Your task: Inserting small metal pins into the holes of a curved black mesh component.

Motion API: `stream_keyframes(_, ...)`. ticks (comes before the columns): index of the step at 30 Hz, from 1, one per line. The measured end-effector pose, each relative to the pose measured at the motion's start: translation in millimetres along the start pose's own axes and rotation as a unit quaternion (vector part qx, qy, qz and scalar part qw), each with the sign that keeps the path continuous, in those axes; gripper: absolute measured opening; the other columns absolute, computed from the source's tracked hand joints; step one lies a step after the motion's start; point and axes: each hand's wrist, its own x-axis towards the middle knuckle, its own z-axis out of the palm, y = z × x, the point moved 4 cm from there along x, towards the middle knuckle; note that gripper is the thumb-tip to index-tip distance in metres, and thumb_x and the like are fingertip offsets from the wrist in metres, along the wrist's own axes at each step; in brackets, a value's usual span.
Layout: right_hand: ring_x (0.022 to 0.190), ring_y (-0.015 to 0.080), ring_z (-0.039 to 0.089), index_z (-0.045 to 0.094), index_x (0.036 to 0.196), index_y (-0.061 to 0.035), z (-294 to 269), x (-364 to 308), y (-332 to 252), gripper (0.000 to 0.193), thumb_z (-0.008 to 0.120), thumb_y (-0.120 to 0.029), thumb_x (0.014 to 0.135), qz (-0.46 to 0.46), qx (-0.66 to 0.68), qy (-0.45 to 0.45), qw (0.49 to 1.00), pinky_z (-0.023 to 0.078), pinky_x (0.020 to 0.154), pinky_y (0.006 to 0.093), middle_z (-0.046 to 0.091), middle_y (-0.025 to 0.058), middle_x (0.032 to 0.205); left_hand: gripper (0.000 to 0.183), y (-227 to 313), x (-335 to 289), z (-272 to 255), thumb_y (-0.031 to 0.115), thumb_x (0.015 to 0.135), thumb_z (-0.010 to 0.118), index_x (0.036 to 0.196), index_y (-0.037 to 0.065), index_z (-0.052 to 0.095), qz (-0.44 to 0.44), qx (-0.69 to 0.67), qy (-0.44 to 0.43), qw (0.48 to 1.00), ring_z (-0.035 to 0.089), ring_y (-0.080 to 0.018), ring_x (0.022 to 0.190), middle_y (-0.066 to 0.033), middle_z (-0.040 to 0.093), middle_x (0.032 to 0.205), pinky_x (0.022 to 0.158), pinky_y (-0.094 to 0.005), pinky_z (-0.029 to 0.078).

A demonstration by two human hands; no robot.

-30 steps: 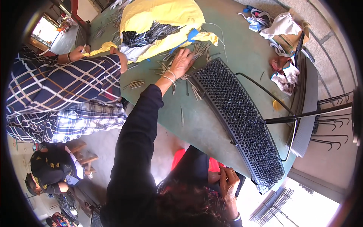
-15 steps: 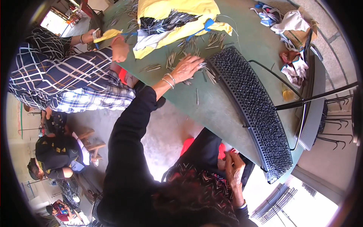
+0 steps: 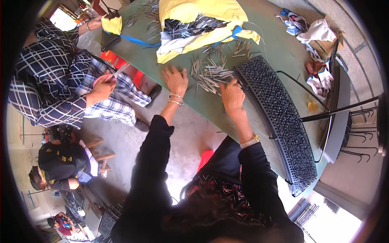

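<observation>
Thin grey slivers (image 3: 210,79) lie in a loose pile on the green table (image 3: 279,44). At the table's near edge, my left hand (image 3: 175,82) rests left of this pile, its fingers spread, with no object visible in it. To the pile's right, my right hand (image 3: 233,97) touches the table with thumb and fingers apart; nothing shows in its grip, though its palm side is hidden. Close beside it stands a long curved perforated panel (image 3: 279,117), dark and studded with shiny black bits. Behind the pile, an open yellow sack (image 3: 202,10) holds many more slivers.
At left, a person in a checked shirt (image 3: 48,69) holds pink-handled scissors (image 3: 106,77) and a yellow cloth (image 3: 112,25). A black metal rod frame (image 3: 348,108) rises behind the panel. Gloves (image 3: 320,81) and a cardboard box (image 3: 330,44) lie far right.
My left hand has moved left, away from the panel. My right hand has risen from my lap to the pile, which is now gathered closer. The co-worker's scissors hand has dropped.
</observation>
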Motion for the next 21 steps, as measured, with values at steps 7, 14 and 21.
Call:
stream_keyframes(7, 0.074, 0.0395, 0.067, 0.045, 0.106, -0.0001, 18.3, 70.5, -7.0, 0.051, 0.057, -0.047, 0.090, -0.055, -0.050, 0.006, 0.997, 0.053, 0.063, 0.0472, 0.066, 0.0215, 0.075, 0.059, 19.5, 15.6, 31.6, 0.038, 0.095, 0.049, 0.131, -0.009, 0.046, 0.067, -0.024, 0.034, 0.997, 0.033, -0.0409, 0.133, -0.0264, 0.039, 0.142, 0.113, -0.0470, 0.021)
stream_keyframes(14, 0.077, 0.0394, 0.066, 0.055, 0.100, -0.0017, 50.7, 102.7, -27.1, 0.030, 0.056, -0.030, 0.090, -0.133, -0.070, 0.009, 0.989, 0.054, 0.065, 0.0461, 0.059, 0.0244, 0.100, 0.036, 80.4, 10.3, 39.6, 0.018, 0.096, 0.041, 0.126, 0.002, 0.051, 0.092, -0.225, -0.078, 0.967, 0.051, -0.0372, 0.116, -0.0212, 0.052, 0.128, 0.096, -0.0419, 0.043)
stream_keyframes(21, 0.098, 0.0433, 0.059, 0.056, 0.104, -0.0001, 44.4, 105.7, -57.5, 0.023, 0.056, -0.010, 0.083, -0.256, -0.080, -0.025, 0.963, 0.053, 0.078, 0.0479, 0.054, 0.0280, 0.111, 0.036, 68.1, 15.3, 41.3, 0.016, 0.095, 0.044, 0.129, 0.004, 0.051, -0.010, -0.413, -0.163, 0.896, 0.055, -0.0389, 0.110, -0.0214, 0.056, 0.124, 0.091, -0.0409, 0.045)
